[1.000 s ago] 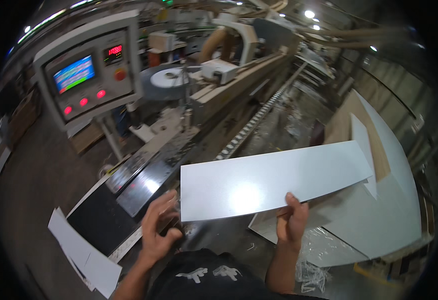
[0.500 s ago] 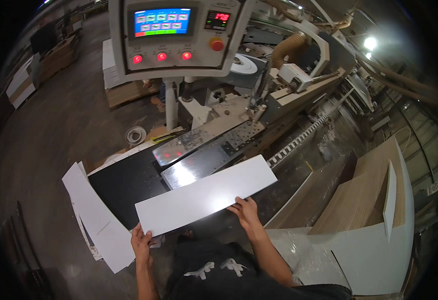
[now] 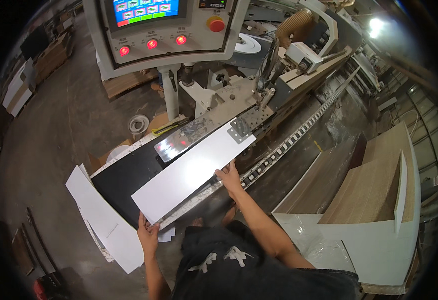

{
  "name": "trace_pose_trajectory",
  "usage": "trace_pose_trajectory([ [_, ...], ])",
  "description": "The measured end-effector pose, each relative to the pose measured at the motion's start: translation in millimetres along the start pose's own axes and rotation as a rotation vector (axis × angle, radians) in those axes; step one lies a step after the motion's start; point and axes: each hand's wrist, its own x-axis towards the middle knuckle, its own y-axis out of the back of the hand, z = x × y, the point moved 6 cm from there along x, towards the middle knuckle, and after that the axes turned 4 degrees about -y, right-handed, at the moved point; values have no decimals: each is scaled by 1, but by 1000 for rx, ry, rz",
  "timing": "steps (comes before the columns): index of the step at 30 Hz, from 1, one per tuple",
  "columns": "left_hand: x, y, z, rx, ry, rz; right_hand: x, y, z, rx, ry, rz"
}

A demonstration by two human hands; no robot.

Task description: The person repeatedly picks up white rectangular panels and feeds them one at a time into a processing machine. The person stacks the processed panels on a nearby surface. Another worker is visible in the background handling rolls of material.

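Observation:
A long white panel (image 3: 189,175) lies flat on the black infeed table (image 3: 116,180) of a large machine, its far end near a metal guide bracket (image 3: 239,131). My left hand (image 3: 148,234) grips the panel's near corner. My right hand (image 3: 229,176) presses on its right long edge, beside the toothed feed track (image 3: 299,135).
A control panel (image 3: 159,25) with a coloured screen and red lit buttons hangs above the machine. White panels (image 3: 101,220) lean by the table's left side. A stack of brown and white boards (image 3: 374,200) stands at my right. A tape roll (image 3: 139,123) lies on the floor.
I carried the white panel from the stack on the right over to the machine, and it now rests on the infeed table, pushed further toward the guide.

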Motion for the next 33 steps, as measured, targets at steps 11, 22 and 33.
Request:
trace_pose_trajectory([
  [11,14,-7,-8,465,-50,154,24,51,-10,-450,358,22],
  [22,46,-143,46,736,-398,55,99,146,-54,-344,370,90],
  [33,98,-254,46,1013,-470,31,147,238,-98,101,0,6],
])
